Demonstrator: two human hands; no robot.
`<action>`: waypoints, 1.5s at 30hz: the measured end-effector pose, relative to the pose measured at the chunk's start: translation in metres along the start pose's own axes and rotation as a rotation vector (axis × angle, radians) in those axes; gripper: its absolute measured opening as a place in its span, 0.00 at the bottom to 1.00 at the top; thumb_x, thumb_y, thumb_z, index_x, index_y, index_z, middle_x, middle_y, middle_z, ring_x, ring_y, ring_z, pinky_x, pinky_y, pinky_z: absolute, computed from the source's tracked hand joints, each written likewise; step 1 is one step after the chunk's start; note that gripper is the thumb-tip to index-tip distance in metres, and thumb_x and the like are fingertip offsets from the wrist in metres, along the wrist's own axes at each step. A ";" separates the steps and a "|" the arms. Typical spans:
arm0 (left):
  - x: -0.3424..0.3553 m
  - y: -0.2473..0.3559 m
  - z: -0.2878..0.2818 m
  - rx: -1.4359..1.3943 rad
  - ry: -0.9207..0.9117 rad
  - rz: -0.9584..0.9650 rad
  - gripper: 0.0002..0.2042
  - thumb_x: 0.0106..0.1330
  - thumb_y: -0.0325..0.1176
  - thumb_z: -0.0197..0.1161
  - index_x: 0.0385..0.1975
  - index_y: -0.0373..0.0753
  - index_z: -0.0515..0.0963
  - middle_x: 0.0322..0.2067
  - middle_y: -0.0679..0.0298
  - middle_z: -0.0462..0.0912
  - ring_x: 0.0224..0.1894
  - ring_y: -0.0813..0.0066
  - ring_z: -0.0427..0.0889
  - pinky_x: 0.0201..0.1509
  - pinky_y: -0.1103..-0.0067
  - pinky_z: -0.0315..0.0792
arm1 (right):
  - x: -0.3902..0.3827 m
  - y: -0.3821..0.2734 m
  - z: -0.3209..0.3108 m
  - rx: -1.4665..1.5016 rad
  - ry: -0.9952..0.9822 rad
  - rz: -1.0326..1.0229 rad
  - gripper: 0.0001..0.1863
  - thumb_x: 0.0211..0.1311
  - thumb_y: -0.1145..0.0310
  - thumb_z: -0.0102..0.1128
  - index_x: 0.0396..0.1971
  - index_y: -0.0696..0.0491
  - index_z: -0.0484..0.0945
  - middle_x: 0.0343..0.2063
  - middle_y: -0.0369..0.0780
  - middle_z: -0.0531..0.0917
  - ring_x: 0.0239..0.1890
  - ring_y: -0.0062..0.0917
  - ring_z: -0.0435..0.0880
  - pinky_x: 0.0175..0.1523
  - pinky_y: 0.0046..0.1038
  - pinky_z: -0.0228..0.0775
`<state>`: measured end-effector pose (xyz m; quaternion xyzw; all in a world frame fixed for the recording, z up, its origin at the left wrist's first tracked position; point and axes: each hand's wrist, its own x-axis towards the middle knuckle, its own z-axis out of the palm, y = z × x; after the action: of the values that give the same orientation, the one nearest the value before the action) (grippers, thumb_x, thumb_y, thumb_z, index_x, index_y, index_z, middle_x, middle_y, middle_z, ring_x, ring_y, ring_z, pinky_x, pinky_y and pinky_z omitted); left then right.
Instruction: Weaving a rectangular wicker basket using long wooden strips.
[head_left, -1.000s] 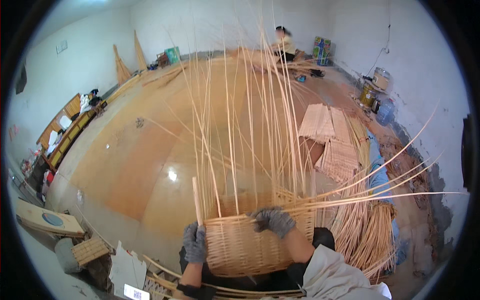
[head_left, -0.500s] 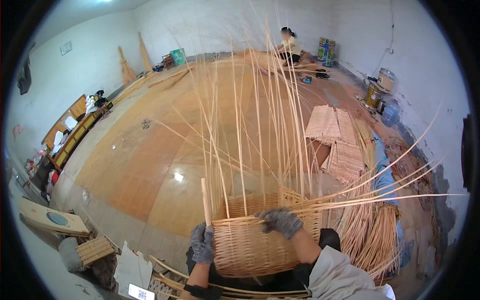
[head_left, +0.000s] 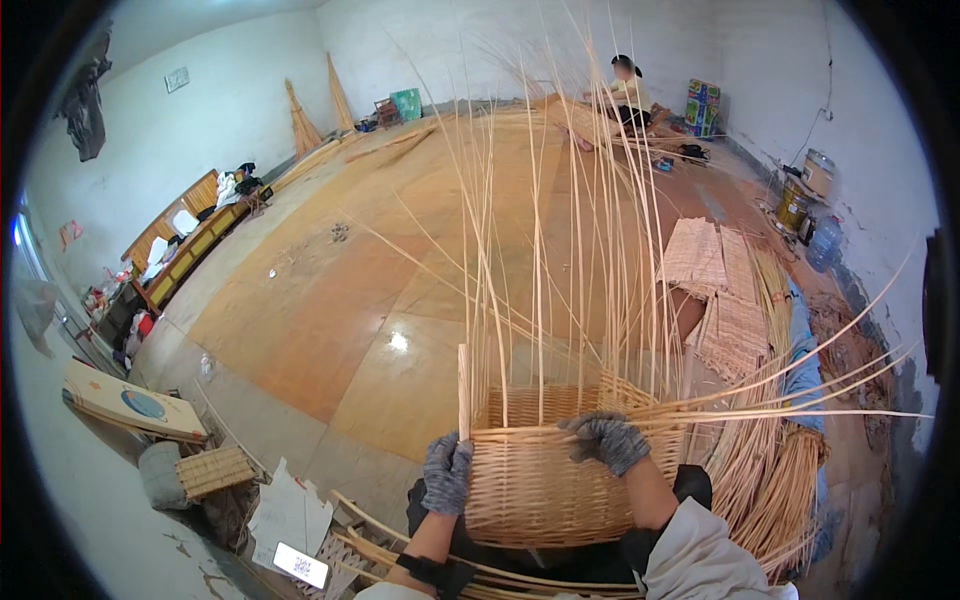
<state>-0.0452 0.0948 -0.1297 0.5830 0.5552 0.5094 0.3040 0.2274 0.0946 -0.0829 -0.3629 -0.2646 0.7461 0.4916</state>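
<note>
A half-woven wicker basket (head_left: 545, 500) sits at my lap, with long upright rods (head_left: 540, 300) rising from its walls. My left hand (head_left: 447, 474), in a grey knit glove, is closed around the basket's near left corner, just below a thick pale corner stake (head_left: 463, 392). At the near rim, my right hand (head_left: 612, 442), gloved alike, has its fingers curled over the top edge, closed on a bundle of weaving rods (head_left: 740, 408). Those rods run out to the right. The right fingertips are partly hidden.
A heap of loose rods (head_left: 770, 490) and woven sheets (head_left: 700, 260) lie at right. Far off, a person (head_left: 630, 95) sits on the floor. Wooden bench (head_left: 190, 245) stands left; a boxy panel (head_left: 135, 400) and cardboard (head_left: 285, 515) lie near left.
The whole view has swung left, so the room and basket appear further right. Both hands keep nearly the same places on the basket.
</note>
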 end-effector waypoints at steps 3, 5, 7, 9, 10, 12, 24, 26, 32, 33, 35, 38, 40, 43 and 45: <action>0.001 0.003 0.000 0.043 0.022 0.024 0.13 0.58 0.35 0.55 0.37 0.31 0.74 0.32 0.54 0.72 0.38 0.63 0.71 0.45 0.74 0.65 | 0.001 0.000 -0.001 0.033 -0.012 0.004 0.10 0.46 0.79 0.56 0.31 0.63 0.76 0.39 0.48 0.78 0.25 0.34 0.81 0.30 0.36 0.78; 0.001 0.004 0.000 0.086 0.010 0.031 0.13 0.59 0.35 0.54 0.36 0.31 0.74 0.32 0.54 0.72 0.37 0.63 0.72 0.45 0.74 0.65 | 0.001 0.001 -0.001 0.017 0.011 -0.002 0.09 0.43 0.77 0.58 0.27 0.63 0.77 0.38 0.49 0.77 0.29 0.37 0.80 0.30 0.36 0.78; 0.001 0.004 0.000 0.005 -0.010 0.007 0.13 0.59 0.34 0.53 0.36 0.30 0.73 0.32 0.54 0.72 0.36 0.65 0.72 0.44 0.74 0.65 | 0.001 0.001 0.000 0.032 -0.024 -0.001 0.09 0.44 0.78 0.57 0.29 0.63 0.76 0.38 0.48 0.78 0.27 0.35 0.80 0.30 0.36 0.78; 0.001 0.002 0.002 -0.050 0.002 0.017 0.13 0.59 0.34 0.53 0.36 0.30 0.73 0.32 0.54 0.72 0.36 0.66 0.72 0.43 0.74 0.65 | 0.001 0.000 0.001 0.003 0.059 0.029 0.09 0.46 0.78 0.56 0.30 0.62 0.76 0.37 0.47 0.79 0.25 0.33 0.81 0.29 0.34 0.78; 0.001 0.000 0.003 -0.055 0.000 0.008 0.12 0.60 0.34 0.52 0.36 0.30 0.73 0.31 0.55 0.72 0.36 0.67 0.72 0.43 0.75 0.66 | 0.000 0.000 0.001 0.035 0.016 -0.037 0.09 0.46 0.78 0.56 0.30 0.62 0.76 0.37 0.47 0.79 0.25 0.33 0.81 0.29 0.34 0.78; 0.000 -0.002 0.005 -0.122 -0.012 0.008 0.12 0.60 0.34 0.52 0.35 0.29 0.72 0.31 0.56 0.72 0.35 0.69 0.71 0.42 0.76 0.65 | 0.000 -0.001 0.003 0.006 0.044 0.021 0.09 0.47 0.77 0.56 0.31 0.62 0.77 0.36 0.46 0.79 0.24 0.33 0.81 0.28 0.33 0.78; -0.001 -0.007 0.004 -0.155 -0.001 -0.028 0.12 0.61 0.34 0.53 0.37 0.30 0.72 0.32 0.58 0.71 0.37 0.70 0.70 0.44 0.77 0.64 | -0.001 -0.005 0.005 0.031 0.016 0.062 0.08 0.46 0.76 0.60 0.28 0.62 0.77 0.39 0.47 0.77 0.24 0.33 0.80 0.29 0.31 0.77; -0.001 -0.006 0.004 -0.137 0.008 -0.013 0.12 0.60 0.33 0.53 0.37 0.30 0.73 0.32 0.58 0.71 0.37 0.70 0.70 0.44 0.76 0.64 | 0.000 -0.005 0.005 0.038 0.017 0.066 0.08 0.46 0.76 0.60 0.28 0.62 0.77 0.39 0.47 0.77 0.24 0.33 0.80 0.29 0.31 0.77; -0.001 -0.004 0.003 -0.098 0.012 0.013 0.12 0.60 0.33 0.53 0.37 0.30 0.73 0.32 0.58 0.71 0.36 0.70 0.71 0.44 0.76 0.65 | -0.001 -0.001 0.004 0.017 0.043 0.067 0.08 0.45 0.77 0.60 0.29 0.62 0.77 0.39 0.47 0.77 0.24 0.33 0.80 0.29 0.31 0.77; -0.002 -0.004 0.003 -0.089 0.000 0.024 0.12 0.60 0.33 0.53 0.37 0.30 0.73 0.32 0.58 0.71 0.36 0.70 0.71 0.44 0.76 0.65 | -0.001 -0.001 0.003 0.032 0.026 0.054 0.09 0.45 0.77 0.60 0.29 0.62 0.77 0.39 0.47 0.77 0.24 0.33 0.80 0.29 0.31 0.77; -0.001 -0.004 0.003 -0.084 0.012 -0.009 0.12 0.61 0.34 0.52 0.37 0.30 0.73 0.32 0.58 0.71 0.36 0.70 0.71 0.44 0.76 0.65 | -0.001 -0.001 0.004 0.050 0.006 0.040 0.09 0.45 0.77 0.60 0.29 0.62 0.77 0.39 0.47 0.77 0.25 0.32 0.80 0.29 0.31 0.78; 0.000 -0.004 0.004 -0.113 0.027 0.017 0.13 0.61 0.34 0.52 0.37 0.30 0.73 0.32 0.58 0.72 0.35 0.69 0.71 0.43 0.77 0.64 | 0.000 -0.002 0.005 0.076 -0.081 0.026 0.08 0.46 0.77 0.60 0.29 0.62 0.77 0.39 0.47 0.77 0.27 0.33 0.80 0.30 0.31 0.78; 0.001 -0.004 0.004 -0.134 0.023 0.028 0.12 0.60 0.33 0.52 0.37 0.30 0.73 0.32 0.58 0.71 0.35 0.69 0.71 0.43 0.77 0.65 | 0.000 -0.003 0.006 0.020 0.053 0.070 0.07 0.48 0.77 0.58 0.30 0.60 0.78 0.36 0.45 0.80 0.22 0.30 0.81 0.29 0.29 0.77; 0.001 -0.002 0.004 -0.108 0.002 -0.021 0.12 0.60 0.32 0.52 0.36 0.29 0.73 0.31 0.57 0.72 0.35 0.69 0.71 0.42 0.76 0.65 | 0.000 -0.002 0.004 0.059 -0.004 0.066 0.07 0.48 0.77 0.58 0.29 0.61 0.77 0.38 0.46 0.78 0.23 0.32 0.81 0.29 0.30 0.77; 0.001 -0.001 0.003 -0.047 0.002 -0.021 0.12 0.60 0.33 0.51 0.36 0.30 0.73 0.29 0.56 0.72 0.34 0.68 0.70 0.42 0.75 0.64 | 0.000 -0.001 0.002 0.085 0.025 0.085 0.08 0.48 0.78 0.58 0.30 0.63 0.76 0.41 0.48 0.76 0.23 0.34 0.81 0.29 0.30 0.77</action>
<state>-0.0432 0.0967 -0.1307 0.5692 0.5497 0.5196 0.3223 0.2262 0.0950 -0.0805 -0.3616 -0.2109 0.7723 0.4778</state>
